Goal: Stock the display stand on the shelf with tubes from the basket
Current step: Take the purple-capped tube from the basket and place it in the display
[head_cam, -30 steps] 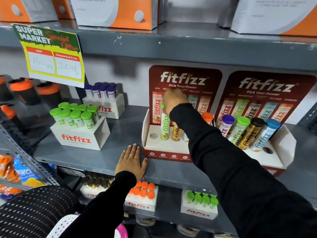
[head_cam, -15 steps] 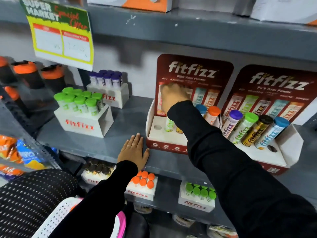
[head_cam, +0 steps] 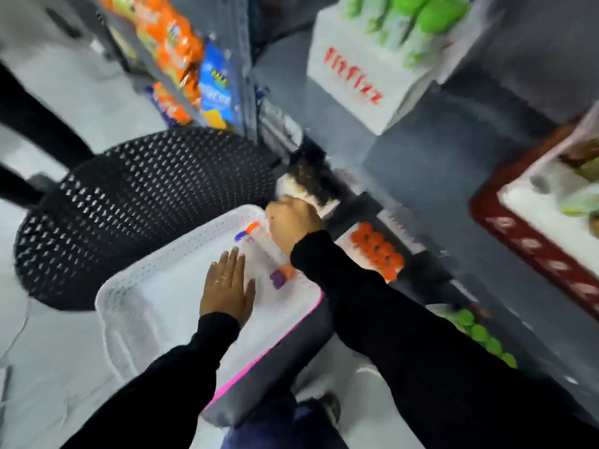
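The view is tilted down and blurred. A white perforated basket (head_cam: 129,286) with a pink edge sits low in front of me. A few tubes (head_cam: 259,251) with orange and purple caps lie in its far right corner. My right hand (head_cam: 291,226) hovers curled over the far ends of those tubes; blur hides whether it grips one. My left hand (head_cam: 227,286) is spread flat over the basket's middle, just left of the tubes, holding nothing. The red-rimmed display stand (head_cam: 531,244) shows at the right edge on the grey shelf, with a green tube blurred inside.
A black perforated chair (head_cam: 146,196) stands left of the basket. A white fitfizz box (head_cam: 363,79) of green-capped tubes sits on the shelf. Orange-capped tubes (head_cam: 377,251) and green-capped tubes (head_cam: 479,333) fill the lower shelf. Snack packets (head_cam: 194,69) hang at upper left.
My head has swung down from the shelf to the basket. My right hand left the display stand and dropped to the tubes in the basket. My left hand moved off the shelf edge.
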A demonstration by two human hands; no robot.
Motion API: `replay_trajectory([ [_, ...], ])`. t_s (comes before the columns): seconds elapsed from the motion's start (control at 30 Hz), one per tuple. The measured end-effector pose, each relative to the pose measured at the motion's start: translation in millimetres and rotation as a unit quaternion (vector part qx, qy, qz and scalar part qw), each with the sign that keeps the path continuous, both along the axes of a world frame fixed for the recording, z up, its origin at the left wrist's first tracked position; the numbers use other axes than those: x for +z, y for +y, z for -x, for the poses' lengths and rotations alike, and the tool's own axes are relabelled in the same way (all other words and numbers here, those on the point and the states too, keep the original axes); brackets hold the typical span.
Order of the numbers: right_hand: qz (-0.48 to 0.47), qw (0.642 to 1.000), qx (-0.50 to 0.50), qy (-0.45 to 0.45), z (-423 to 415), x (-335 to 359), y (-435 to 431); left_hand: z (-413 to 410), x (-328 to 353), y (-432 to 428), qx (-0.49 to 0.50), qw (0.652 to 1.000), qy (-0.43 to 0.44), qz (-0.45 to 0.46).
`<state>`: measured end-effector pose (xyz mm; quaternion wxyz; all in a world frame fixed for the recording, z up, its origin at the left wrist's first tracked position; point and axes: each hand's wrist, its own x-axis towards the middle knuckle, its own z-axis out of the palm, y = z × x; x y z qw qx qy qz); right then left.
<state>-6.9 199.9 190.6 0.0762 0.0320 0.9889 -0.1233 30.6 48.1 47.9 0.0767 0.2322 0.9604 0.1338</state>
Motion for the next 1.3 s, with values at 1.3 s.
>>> replay_trajectory([
  [1.3,0.069,0.981,-0.181,-0.012,19.1,68.8,31.7,64.1,60.2,55.4,-0.085,0.982,0.082,-0.144],
])
